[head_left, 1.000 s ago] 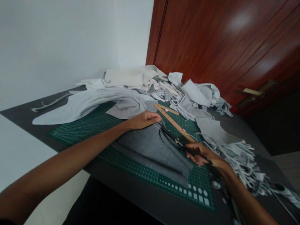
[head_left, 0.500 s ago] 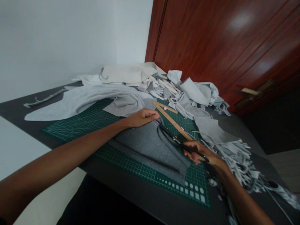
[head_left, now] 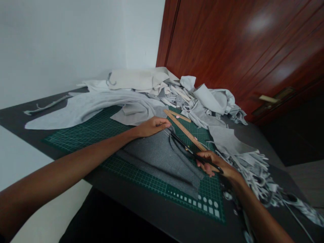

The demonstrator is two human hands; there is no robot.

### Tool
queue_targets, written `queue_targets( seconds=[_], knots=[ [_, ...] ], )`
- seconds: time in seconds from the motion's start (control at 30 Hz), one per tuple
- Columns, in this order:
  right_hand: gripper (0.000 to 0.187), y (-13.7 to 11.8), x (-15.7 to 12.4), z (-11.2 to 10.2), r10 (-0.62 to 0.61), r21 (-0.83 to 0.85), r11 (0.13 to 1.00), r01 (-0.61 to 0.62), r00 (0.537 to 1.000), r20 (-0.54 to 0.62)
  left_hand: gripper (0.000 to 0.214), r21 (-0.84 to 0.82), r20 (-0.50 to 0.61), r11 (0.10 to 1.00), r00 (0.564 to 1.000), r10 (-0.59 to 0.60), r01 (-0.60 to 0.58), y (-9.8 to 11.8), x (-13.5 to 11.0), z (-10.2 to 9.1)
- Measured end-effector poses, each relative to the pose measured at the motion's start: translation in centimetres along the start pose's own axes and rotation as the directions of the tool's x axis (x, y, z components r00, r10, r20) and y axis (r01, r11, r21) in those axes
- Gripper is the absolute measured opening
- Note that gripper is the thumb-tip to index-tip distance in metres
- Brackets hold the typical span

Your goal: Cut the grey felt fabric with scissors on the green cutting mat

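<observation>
Dark grey fabric [head_left: 157,158] lies on a green cutting mat [head_left: 149,180]. At its upper edge my left hand [head_left: 155,126] pinches the cloth between thumb and fingers. My right hand [head_left: 209,162] is wrapped around the handles of black scissors [head_left: 186,147]. The scissors' blades point up and left along the fabric's edge, their tips close to my left fingertips. A narrow strip of the fabric curves beside the blades. Just beyond the scissors, a wooden L-shaped ruler [head_left: 183,129] rests on the mat.
Pale grey cloth [head_left: 96,104] spreads behind my left hand. A cream piece [head_left: 136,79] and several scraps [head_left: 174,94] are heaped at the back. More cut strips [head_left: 255,175] lie right of my right hand. A wooden door [head_left: 227,44] stands behind the table.
The whole view has shifted very slightly. Both hands, the scissors and the grey fabric keep nearly the same positions relative to each other.
</observation>
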State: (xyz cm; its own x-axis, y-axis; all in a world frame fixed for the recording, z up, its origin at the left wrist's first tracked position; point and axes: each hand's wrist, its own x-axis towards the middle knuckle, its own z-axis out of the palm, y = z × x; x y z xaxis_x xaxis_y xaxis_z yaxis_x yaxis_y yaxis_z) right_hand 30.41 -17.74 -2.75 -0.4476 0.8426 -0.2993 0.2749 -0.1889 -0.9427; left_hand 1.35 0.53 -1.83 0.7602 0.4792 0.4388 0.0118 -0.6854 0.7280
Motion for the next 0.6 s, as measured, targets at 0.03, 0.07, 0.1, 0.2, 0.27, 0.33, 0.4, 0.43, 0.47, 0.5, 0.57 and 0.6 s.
queue_targets(
  seconds=[0.03, 0.07, 0.1, 0.2, 0.27, 0.33, 0.4, 0.43, 0.47, 0.5, 0.57, 0.6],
  knots=[
    [0.053, 0.0, 0.0, 0.0, -0.006, -0.007, 1.0, 0.006, 1.0, 0.002, 0.037, 0.009, -0.011, 1.0, 1.0, -0.002, 0.002, -0.1, 0.0, 0.1],
    [0.056, 0.0, 0.0, 0.0, -0.011, -0.014, 1.0, 0.011, 1.0, 0.0, 0.037, 0.019, -0.025, 1.0, 1.0, -0.004, 0.005, -0.2, 0.0, 0.2],
    [0.057, 0.0, -0.1, 0.0, -0.017, -0.018, 1.0, 0.017, 1.0, -0.003, 0.037, 0.028, -0.04, 1.0, 0.999, -0.006, 0.007, -0.2, 0.0, 0.3],
    [0.06, 0.1, -0.1, -0.1, -0.026, -0.006, 1.0, 0.026, 1.0, -0.009, 0.036, 0.051, -0.084, 0.999, 0.996, -0.012, 0.016, 0.1, 0.0, 0.4],
    [0.061, 0.2, -0.2, -0.1, -0.027, 0.006, 1.0, 0.027, 1.0, -0.005, 0.037, 0.059, -0.11, 0.998, 0.994, -0.018, 0.025, 0.3, -0.1, 0.4],
    [0.06, 0.3, -0.2, -0.2, -0.031, 0.006, 0.999, 0.031, 0.999, -0.006, 0.036, 0.063, -0.133, 0.998, 0.991, -0.021, 0.03, 0.6, -0.1, 0.3],
    [0.06, 0.2, -0.2, -0.1, -0.036, 0.006, 0.999, 0.036, 0.999, -0.013, 0.035, 0.069, -0.149, 0.997, 0.989, -0.019, 0.03, 0.8, -0.1, 0.3],
    [0.06, 0.2, -0.2, -0.1, -0.035, 0.008, 0.999, 0.035, 0.999, -0.016, 0.035, 0.073, -0.156, 0.997, 0.988, -0.018, 0.029, 0.8, -0.1, 0.2],
    [0.06, 0.2, -0.2, -0.1, -0.034, 0.01, 0.999, 0.035, 0.999, -0.017, 0.034, 0.077, -0.161, 0.997, 0.987, -0.018, 0.031, 0.8, -0.1, 0.2],
    [0.061, 0.1, -0.1, 0.0, -0.035, 0.012, 0.999, 0.035, 0.999, -0.018, 0.034, 0.081, -0.166, 0.996, 0.986, -0.021, 0.034, 0.8, -0.1, 0.3],
    [0.061, 0.0, -0.1, 0.0, -0.038, 0.008, 0.999, 0.039, 0.999, -0.021, 0.033, 0.086, -0.174, 0.996, 0.984, -0.025, 0.04, 0.8, -0.1, 0.3],
    [0.06, 0.0, -0.1, 0.1, -0.041, 0.004, 0.999, 0.041, 0.999, -0.023, 0.033, 0.086, -0.177, 0.995, 0.984, -0.027, 0.042, 0.7, -0.1, 0.4]
  ],
)
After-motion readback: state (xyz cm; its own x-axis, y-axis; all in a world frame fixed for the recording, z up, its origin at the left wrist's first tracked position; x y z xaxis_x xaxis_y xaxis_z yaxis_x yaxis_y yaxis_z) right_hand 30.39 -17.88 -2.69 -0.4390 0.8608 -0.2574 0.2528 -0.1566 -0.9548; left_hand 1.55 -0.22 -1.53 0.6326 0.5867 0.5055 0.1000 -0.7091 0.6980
